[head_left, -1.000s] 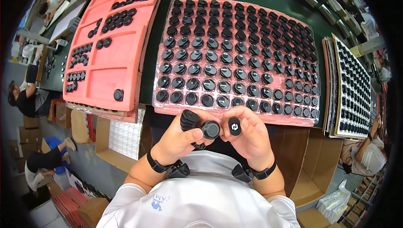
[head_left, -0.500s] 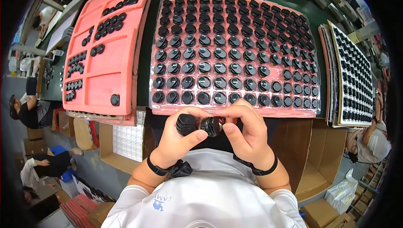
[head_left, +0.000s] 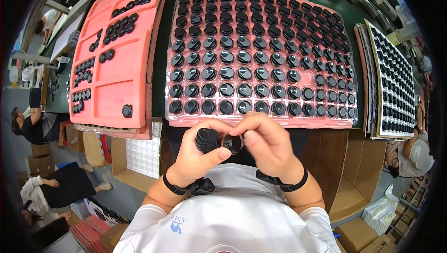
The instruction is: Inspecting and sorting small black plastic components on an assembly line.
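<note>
My left hand [head_left: 193, 155] is closed around a short stack of black discs [head_left: 206, 140]. Between its thumb and fingers it also grips a round black lens-like part [head_left: 231, 144], held on edge beside the stack. My right hand [head_left: 267, 143] is at that same part, its bent index finger on the upper rim and its thumb close to the right side. Its other fingers are curled and partly hidden. Just beyond both hands lies a pink tray with a clear plastic liner [head_left: 326, 123], filled with rows of round black parts; one pocket [head_left: 306, 79] holds none.
Left of the tray, a pink foam tray [head_left: 118, 95] carries scattered groups of black parts. A white sheet of black parts [head_left: 393, 78] leans on a stack at the right. Open cardboard boxes [head_left: 356, 178] stand below the table edge. Other people sit or stand farther off.
The round part has turned a little in my fingers and shows more of its black face. My right thumb has shifted up and slightly back from it. The left grip looks the same.
</note>
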Action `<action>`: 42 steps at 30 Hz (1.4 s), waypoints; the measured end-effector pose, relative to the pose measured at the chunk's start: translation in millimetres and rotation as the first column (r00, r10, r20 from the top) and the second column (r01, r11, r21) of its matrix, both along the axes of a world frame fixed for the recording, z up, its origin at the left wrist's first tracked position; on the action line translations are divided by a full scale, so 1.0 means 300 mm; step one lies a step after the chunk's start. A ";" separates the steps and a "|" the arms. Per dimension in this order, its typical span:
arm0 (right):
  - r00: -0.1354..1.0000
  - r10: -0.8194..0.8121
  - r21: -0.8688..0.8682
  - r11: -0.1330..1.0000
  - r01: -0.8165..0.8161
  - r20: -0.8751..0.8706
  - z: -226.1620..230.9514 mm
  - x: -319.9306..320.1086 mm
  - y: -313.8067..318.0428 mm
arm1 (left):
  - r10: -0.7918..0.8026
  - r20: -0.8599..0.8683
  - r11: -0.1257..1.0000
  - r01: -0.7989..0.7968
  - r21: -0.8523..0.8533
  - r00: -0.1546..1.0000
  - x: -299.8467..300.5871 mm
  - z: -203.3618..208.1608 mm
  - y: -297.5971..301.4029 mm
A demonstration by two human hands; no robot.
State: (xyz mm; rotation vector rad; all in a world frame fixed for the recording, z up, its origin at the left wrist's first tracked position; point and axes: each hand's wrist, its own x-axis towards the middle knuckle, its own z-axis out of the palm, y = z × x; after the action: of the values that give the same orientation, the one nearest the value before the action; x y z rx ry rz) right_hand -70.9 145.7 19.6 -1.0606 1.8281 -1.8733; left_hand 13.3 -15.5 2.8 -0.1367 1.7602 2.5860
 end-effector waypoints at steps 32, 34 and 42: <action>0.988 -0.063 0.041 0.997 0.069 -0.144 0.014 -0.021 0.019 | 0.006 -0.045 0.999 -0.004 0.050 0.999 -0.011 0.019 0.001; 0.972 -0.021 0.017 1.000 0.025 -0.232 0.012 -0.033 0.018 | 0.020 -0.043 0.996 -0.016 0.089 0.999 -0.010 0.019 0.003; 0.947 0.037 0.101 0.995 -0.005 -0.318 0.040 -0.057 0.048 | -0.016 -0.022 0.998 0.018 0.068 1.000 -0.023 0.013 0.005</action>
State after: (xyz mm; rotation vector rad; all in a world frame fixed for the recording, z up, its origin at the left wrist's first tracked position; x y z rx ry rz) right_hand -87.9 160.1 31.6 -1.4092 2.0479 -1.6543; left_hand 6.5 -14.1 6.8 -0.0928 1.6701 2.6415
